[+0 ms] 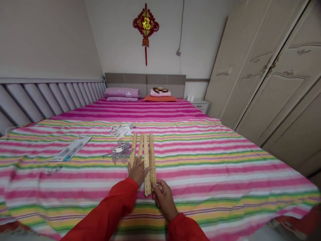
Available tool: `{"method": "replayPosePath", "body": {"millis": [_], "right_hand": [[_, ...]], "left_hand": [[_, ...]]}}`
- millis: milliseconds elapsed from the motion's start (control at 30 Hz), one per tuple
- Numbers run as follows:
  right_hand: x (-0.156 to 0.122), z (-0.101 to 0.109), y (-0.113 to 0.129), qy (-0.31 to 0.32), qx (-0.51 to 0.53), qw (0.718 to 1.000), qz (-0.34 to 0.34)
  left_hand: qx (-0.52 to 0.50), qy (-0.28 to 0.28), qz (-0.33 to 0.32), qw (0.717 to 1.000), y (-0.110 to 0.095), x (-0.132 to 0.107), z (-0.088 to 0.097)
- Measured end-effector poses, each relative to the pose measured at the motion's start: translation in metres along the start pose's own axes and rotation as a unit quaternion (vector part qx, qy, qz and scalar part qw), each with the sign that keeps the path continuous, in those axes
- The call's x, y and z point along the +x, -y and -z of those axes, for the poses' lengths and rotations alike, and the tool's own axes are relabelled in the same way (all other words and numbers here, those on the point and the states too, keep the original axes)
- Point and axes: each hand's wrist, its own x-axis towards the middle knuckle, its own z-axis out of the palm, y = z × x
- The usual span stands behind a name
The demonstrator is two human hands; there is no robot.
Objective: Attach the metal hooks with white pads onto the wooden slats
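Observation:
Several long, pale wooden strips dotted with small holes lie side by side, lengthwise away from me, on the striped bedspread. My left hand rests flat over the strips on the left with its fingers spread, covering their near parts. At the near end of the rightmost strip, my right hand pinches it between thumb and fingers. Just left of the strips sits a clear plastic bag with small metal pieces, too blurred to name.
White cards or packets lie beyond the bag. Farther left are a long packaged card and a thin wire-like loop. Folded bedding stands by the headboard. A rail borders the left side; wardrobes stand right.

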Motion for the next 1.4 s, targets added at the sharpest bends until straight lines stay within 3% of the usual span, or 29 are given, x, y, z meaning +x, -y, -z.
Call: {"method": "replayPosePath", "body": {"millis": [233, 533, 733, 833, 900, 1000, 1100, 1200, 1300, 1400], "right_hand": [[0.002, -0.002, -0.003, -0.011, 0.011, 1.000, 0.012], [0.001, -0.003, 0.000, -0.013, 0.005, 1.000, 0.009], [0.001, -0.005, -0.002, -0.019, 0.016, 1.000, 0.009], [0.002, -0.006, -0.005, -0.038, 0.029, 0.999, 0.015], [0.001, -0.006, -0.005, -0.045, 0.033, 0.998, 0.015], [-0.001, -0.005, -0.003, -0.041, 0.031, 0.999, 0.013], [-0.002, -0.003, -0.004, -0.039, 0.028, 0.999, 0.015], [-0.001, -0.002, -0.008, -0.040, 0.019, 0.999, 0.010], [0.000, -0.001, -0.014, -0.046, 0.009, 0.999, 0.024], [-0.002, -0.001, -0.016, -0.065, -0.014, 0.996, 0.052]], "left_hand": [[0.013, 0.005, 0.012, 1.000, -0.001, 0.002, -0.009], [-0.015, 0.022, -0.001, 1.000, 0.003, 0.001, 0.000], [-0.050, 0.008, -0.011, 0.999, 0.015, -0.001, 0.003], [-0.093, -0.030, -0.031, 0.995, 0.022, -0.003, 0.003], [-0.167, -0.080, -0.048, 0.982, 0.031, -0.003, 0.006], [-0.325, -0.149, -0.035, 0.933, 0.058, -0.002, 0.014], [-0.443, -0.197, 0.042, 0.874, 0.097, -0.002, 0.022], [-0.473, -0.245, 0.114, 0.839, 0.129, -0.009, 0.026], [-0.482, -0.239, 0.131, 0.833, 0.133, -0.023, 0.021], [-0.496, -0.178, 0.091, 0.845, 0.117, -0.031, 0.012]]}}
